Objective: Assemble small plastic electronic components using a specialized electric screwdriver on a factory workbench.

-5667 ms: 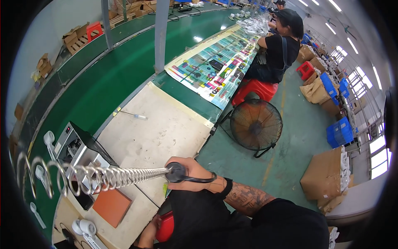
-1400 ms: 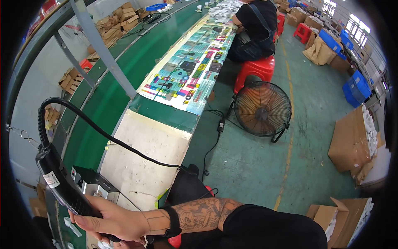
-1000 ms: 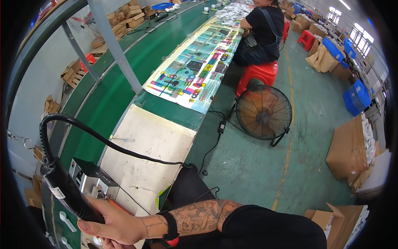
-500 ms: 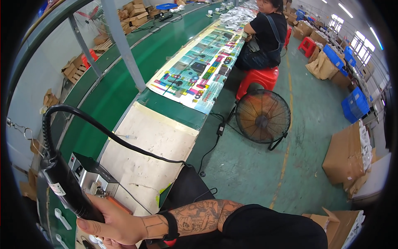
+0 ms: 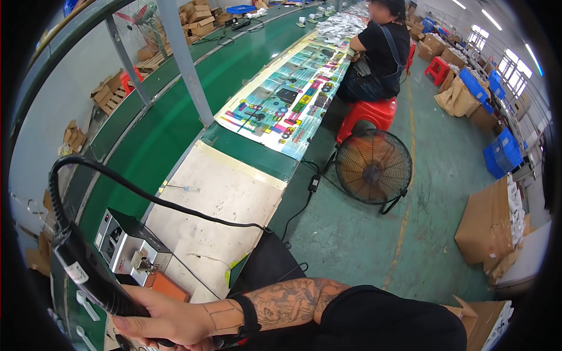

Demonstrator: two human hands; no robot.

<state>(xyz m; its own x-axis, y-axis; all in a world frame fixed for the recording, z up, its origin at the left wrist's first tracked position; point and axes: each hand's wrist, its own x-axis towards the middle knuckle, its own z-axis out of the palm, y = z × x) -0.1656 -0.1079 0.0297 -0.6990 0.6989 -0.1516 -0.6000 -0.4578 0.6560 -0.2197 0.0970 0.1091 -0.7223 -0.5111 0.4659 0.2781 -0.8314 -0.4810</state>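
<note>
My right hand (image 5: pixel 170 319) reaches in from the lower right, its fingers wrapped round a black corded electric screwdriver (image 5: pixel 88 275). The tool is tilted, cord end up, and its tip is hidden below the hand. A thick black cord (image 5: pixel 158 202) arches from its top across the bench. Just beyond the hand stands a black and silver screw feeder (image 5: pixel 132 251), with an orange-brown block (image 5: pixel 170 286) beside it. White spoon-shaped parts (image 5: pixel 88 305) lie left of the hand. My left hand is out of view.
A stained pale sheet (image 5: pixel 216 193) covers the near bench, a thin screwdriver (image 5: pixel 184 188) on it. Beyond lies a printed mat (image 5: pixel 281 105). At right are a floor fan (image 5: pixel 372 172), a seated person (image 5: pixel 380 58) on a red stool (image 5: pixel 369 117), and cartons (image 5: pixel 486 216). A metal post (image 5: pixel 186 64) rises at left.
My view has shifted slightly, so the bench appears farther right. The electric screwdriver has moved a little left and down within my grip, and more of the screw feeder shows. The seated person's head has turned.
</note>
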